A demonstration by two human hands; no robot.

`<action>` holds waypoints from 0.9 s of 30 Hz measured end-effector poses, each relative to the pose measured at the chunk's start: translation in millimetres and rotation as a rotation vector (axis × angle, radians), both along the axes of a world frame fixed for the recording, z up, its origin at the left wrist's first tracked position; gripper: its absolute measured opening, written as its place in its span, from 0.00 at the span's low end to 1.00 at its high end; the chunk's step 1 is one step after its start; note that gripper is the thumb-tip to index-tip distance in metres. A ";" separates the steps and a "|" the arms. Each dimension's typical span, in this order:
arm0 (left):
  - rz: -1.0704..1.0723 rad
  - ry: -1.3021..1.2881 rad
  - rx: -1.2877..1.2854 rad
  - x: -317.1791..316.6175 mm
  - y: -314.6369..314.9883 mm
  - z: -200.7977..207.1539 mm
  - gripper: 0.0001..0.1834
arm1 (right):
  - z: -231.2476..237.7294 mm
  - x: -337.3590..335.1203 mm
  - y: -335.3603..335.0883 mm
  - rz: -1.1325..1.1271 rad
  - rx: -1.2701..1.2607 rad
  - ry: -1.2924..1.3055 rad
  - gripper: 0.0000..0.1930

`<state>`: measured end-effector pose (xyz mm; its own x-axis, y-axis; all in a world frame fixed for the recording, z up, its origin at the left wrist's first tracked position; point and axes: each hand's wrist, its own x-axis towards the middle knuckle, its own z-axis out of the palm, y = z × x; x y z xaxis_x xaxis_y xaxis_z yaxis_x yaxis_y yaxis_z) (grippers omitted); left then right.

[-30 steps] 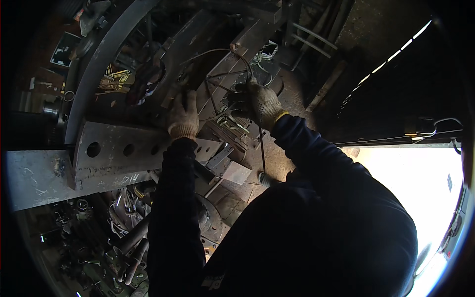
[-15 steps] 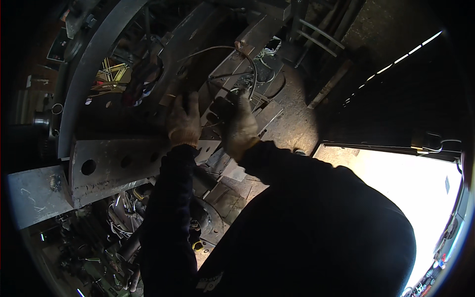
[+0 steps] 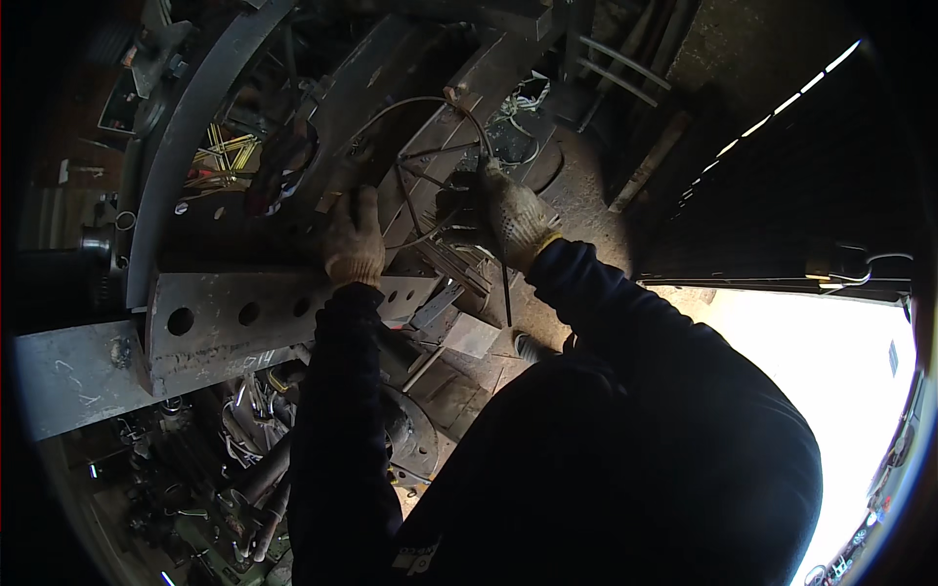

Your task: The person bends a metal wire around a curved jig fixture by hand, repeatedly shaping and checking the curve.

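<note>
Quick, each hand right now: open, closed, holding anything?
Left hand: near the holed plate; open or closed, can't tell.
Right hand: at the metal hoop; whether it grips, can't tell.

- Ylw rods (image 3: 232, 156), loose pile, upper L
- Sq. lt. plate (image 3: 471, 335), just below ctr
- Rd. disc w/ holes (image 3: 420, 430), lower down, partly hidden
- Dk. wall (image 3: 772, 195), R, above bright doorway (image 3: 782, 361)
- Pipes (image 3: 266, 520), btm L

**Drab tones broken by yellow**

The right glove (image 3: 516, 213) is showing dirty cream with a yellow cuff (image 3: 549, 240); the left glove (image 3: 355, 244) is looking tan. The hoop (image 3: 420, 99) is appearing grey-brown. The grey plate (image 3: 215, 318) is displaying dark round holes (image 3: 249, 313). Sticks (image 3: 230, 153) are gleaming yellow.
</note>
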<state>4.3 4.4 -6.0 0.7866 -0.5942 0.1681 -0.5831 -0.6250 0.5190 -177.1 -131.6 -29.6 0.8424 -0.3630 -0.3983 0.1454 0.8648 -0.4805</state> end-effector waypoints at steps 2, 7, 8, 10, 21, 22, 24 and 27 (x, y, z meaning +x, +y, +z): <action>0.044 0.031 0.016 2.0 -0.9 -2.1 0.34 | 1.3 6.9 7.8 -0.048 0.011 0.006 0.34; 0.110 0.006 0.043 -2.6 -6.5 -2.9 0.28 | 4.2 35.8 28.9 -0.322 0.019 0.049 0.35; 0.111 0.011 0.046 -5.7 -6.5 -0.3 0.28 | 10.9 45.5 36.7 -0.404 0.094 0.080 0.35; 0.111 0.075 -0.035 -11.5 -8.3 7.8 0.29 | 11.1 48.8 38.5 -0.488 0.173 0.116 0.36; 0.081 0.029 -0.054 2.0 2.5 -7.9 0.28 | -0.3 15.6 -17.8 -0.066 -0.119 0.002 0.31; 0.026 -0.059 -0.036 4.5 4.8 -10.9 0.28 | 0.2 15.1 -17.0 -0.066 -0.122 0.001 0.31; 0.070 0.018 -0.063 -3.9 -1.9 -1.2 0.28 | 0.0 14.3 -17.4 -0.067 -0.046 -0.049 0.31; 0.137 0.081 -0.092 -9.0 -2.5 2.9 0.28 | 8.4 12.5 -17.3 -0.040 -0.029 -0.043 0.31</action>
